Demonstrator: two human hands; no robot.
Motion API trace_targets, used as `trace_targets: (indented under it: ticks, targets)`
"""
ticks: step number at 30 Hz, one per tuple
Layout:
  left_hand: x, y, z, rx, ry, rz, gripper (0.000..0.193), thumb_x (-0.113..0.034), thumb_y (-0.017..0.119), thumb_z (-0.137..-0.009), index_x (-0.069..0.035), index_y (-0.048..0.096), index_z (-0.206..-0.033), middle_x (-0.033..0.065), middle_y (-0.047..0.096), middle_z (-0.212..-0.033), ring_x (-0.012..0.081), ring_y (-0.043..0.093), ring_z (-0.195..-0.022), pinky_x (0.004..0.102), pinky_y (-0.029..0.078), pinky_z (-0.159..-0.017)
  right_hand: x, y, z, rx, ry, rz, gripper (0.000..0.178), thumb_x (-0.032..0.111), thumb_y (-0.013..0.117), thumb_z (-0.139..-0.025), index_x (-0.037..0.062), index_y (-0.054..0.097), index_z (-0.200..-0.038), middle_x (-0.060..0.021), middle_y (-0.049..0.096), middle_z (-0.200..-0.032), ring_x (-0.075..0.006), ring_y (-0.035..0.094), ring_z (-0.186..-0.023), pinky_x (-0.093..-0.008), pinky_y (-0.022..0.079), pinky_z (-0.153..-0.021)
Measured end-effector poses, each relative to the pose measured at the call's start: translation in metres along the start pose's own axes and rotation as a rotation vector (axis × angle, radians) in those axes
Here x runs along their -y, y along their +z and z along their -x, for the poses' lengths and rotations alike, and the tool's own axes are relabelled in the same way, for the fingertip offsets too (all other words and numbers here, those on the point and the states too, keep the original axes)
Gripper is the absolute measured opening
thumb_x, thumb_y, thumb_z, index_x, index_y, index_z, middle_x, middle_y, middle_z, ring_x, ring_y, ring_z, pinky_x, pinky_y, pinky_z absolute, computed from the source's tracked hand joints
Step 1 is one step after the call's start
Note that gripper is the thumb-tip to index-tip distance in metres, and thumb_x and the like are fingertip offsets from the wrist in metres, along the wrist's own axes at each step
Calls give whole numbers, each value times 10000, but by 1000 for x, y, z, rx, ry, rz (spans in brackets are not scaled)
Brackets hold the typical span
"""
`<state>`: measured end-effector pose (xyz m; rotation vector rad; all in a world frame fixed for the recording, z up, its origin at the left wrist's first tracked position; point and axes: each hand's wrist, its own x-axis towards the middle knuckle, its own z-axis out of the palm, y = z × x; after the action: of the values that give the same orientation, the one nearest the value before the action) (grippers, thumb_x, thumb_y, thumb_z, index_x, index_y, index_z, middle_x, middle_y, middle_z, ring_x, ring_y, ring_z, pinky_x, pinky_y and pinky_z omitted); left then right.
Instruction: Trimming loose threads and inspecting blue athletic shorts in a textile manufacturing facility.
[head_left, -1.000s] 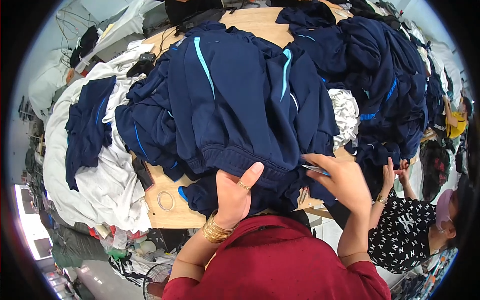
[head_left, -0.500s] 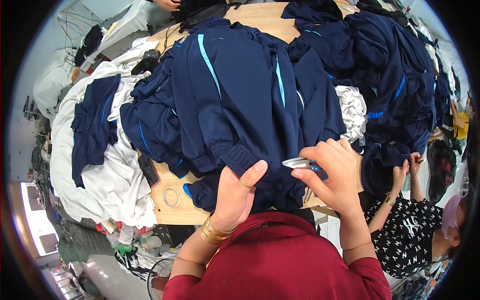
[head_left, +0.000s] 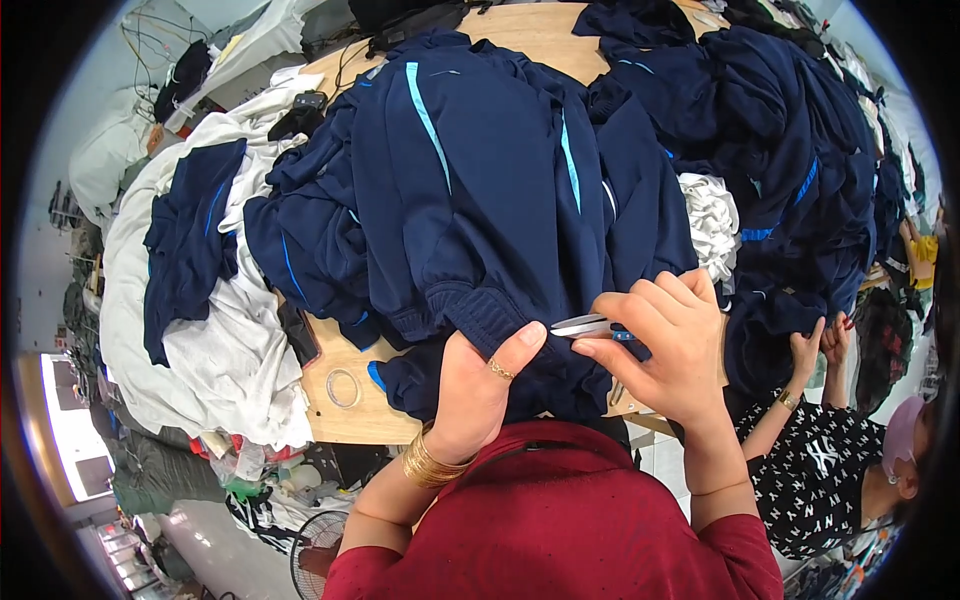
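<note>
A navy garment with light-blue stripes lies spread in front of me. My left hand is closed on its ribbed elastic edge, the thumb on top and the other fingers hidden beneath. In my right hand is a pair of thread snips, pinched between thumb and fingers. Their pale blades point left and lie just right of my left thumb tip, over the navy cloth. Whether the blades touch any thread is too small to tell.
White cloth is heaped at the left with a navy piece on it. A clear ring lies on the wooden table. More navy garments pile up at the right, where a co-worker's hands handle dark cloth.
My right hand has brought the snips slightly left, closer to my left thumb. The left hand keeps its grip on the ribbed edge. A hand at the far top left has gone out of view.
</note>
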<state>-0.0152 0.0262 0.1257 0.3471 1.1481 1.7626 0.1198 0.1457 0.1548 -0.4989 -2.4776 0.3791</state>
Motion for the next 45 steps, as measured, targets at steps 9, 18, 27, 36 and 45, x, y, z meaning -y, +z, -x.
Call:
trace_targets:
  ticks: [9, 18, 27, 36, 45]
  targets:
    - [-1, 1, 1, -5, -12, 29, 95, -79, 624, -863, -11, 573, -907, 9, 583, -865, 71, 529, -786, 229, 433, -755, -1, -1, 0, -11, -7, 26, 262, 348, 726, -706, 131, 615, -803, 46, 487, -643, -136, 417, -558, -300, 262, -594]
    - [-2, 1, 1, 16, -47, 56, 83, -70, 611, -871, -7, 570, -905, 8, 581, -865, 69, 529, -796, 232, 432, -762, 0, -3, 0, -7, -11, 22, 253, 337, 721, -716, 125, 617, -808, 43, 496, -647, -135, 431, -565, -299, 272, -601]
    - [-5, 3, 3, 16, -69, 52, 69, -65, 603, -872, -15, 561, -894, 12, 578, -860, 75, 537, -796, 237, 442, -754, -2, -3, 2, -32, 25, -11, 225, 301, 727, -719, 121, 620, -803, 40, 509, -652, -133, 434, -550, -298, 273, -600]
    - [-8, 8, 0, 10, -141, 123, 150, -114, 532, -925, -12, 553, -1033, 53, 602, -1000, 122, 587, -936, 278, 475, -839, 13, 49, 26, -234, 30, -287, 697, 255, 852, -556, 26, 549, -1140, -98, 557, -849, -237, 573, -779, -305, 492, -635]
    - [20, -71, -27, 81, -349, 687, 374, -271, 452, -960, 3, 511, -1208, 110, 558, -1229, 236, 519, -1136, 388, 371, -1010, -16, 33, 34, 56, -63, -345, 469, 39, 684, -545, 65, 636, -1011, -43, 531, -663, -200, 554, -565, -297, 426, -497]
